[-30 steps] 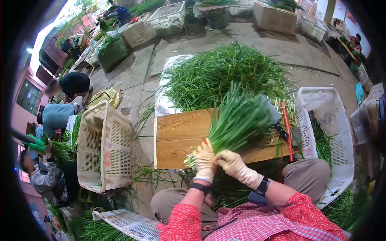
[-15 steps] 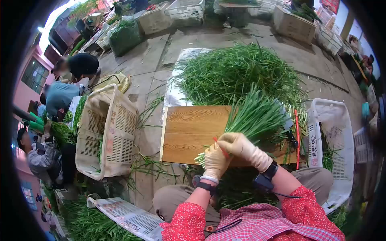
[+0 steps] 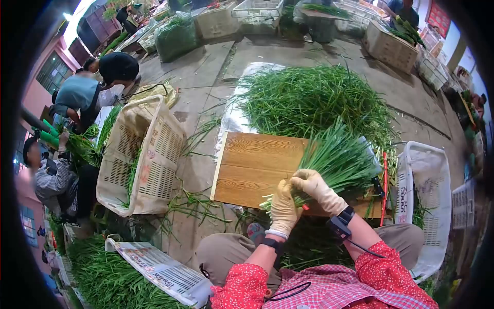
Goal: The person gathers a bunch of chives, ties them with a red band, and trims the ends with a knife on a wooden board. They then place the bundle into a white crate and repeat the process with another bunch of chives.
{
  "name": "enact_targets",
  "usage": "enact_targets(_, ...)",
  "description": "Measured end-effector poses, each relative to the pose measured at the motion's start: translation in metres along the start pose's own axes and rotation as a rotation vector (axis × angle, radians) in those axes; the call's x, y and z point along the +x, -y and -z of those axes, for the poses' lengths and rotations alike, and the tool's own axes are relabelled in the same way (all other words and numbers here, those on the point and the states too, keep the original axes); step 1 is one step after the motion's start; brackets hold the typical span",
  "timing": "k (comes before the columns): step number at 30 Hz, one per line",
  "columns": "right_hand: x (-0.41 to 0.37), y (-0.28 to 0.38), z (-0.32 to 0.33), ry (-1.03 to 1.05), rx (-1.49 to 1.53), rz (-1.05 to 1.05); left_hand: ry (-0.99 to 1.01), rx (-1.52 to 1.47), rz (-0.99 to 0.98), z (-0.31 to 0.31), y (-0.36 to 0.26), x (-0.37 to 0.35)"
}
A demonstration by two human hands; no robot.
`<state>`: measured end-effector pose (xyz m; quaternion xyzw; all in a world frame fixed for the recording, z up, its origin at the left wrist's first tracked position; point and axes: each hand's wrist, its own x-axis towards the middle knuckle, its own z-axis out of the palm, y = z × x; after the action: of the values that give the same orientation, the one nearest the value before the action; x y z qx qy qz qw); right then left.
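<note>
My left hand, in a pale glove, is wrapped round the white stem end of a bunch of garlic chives. Its green leaves fan out to the upper right over a wooden board. My right hand, gloved too, is closed in a pinch against the bunch beside the left fingers. A bit of red tie shows just below it; the pinched part is hidden by the fingers. A large heap of loose chives lies behind the board on a white sheet.
A knife and a red strip lie at the board's right. White crates stand on the left and right; another crate is at lower left by more chives. Several people work at the left.
My hands and the bunch have shifted slightly right in view. The red tie, earlier between my fingertips, now shows below the right hand. The view has turned a little left.
</note>
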<state>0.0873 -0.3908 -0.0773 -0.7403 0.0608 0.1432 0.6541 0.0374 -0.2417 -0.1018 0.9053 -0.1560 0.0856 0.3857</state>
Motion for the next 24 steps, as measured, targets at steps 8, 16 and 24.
enact_targets(8,-0.048,0.012,0.009,0.097,-0.198,0.016,0.484,0.527,0.175,0.02,-0.036,0.025)
enact_targets(16,-0.092,0.003,0.001,0.011,-0.537,0.345,0.437,0.652,0.085,-0.004,-0.027,0.004)
enact_targets(24,-0.119,-0.017,-0.004,-0.039,-0.646,0.292,0.432,0.748,0.034,-0.052,0.018,-0.015)
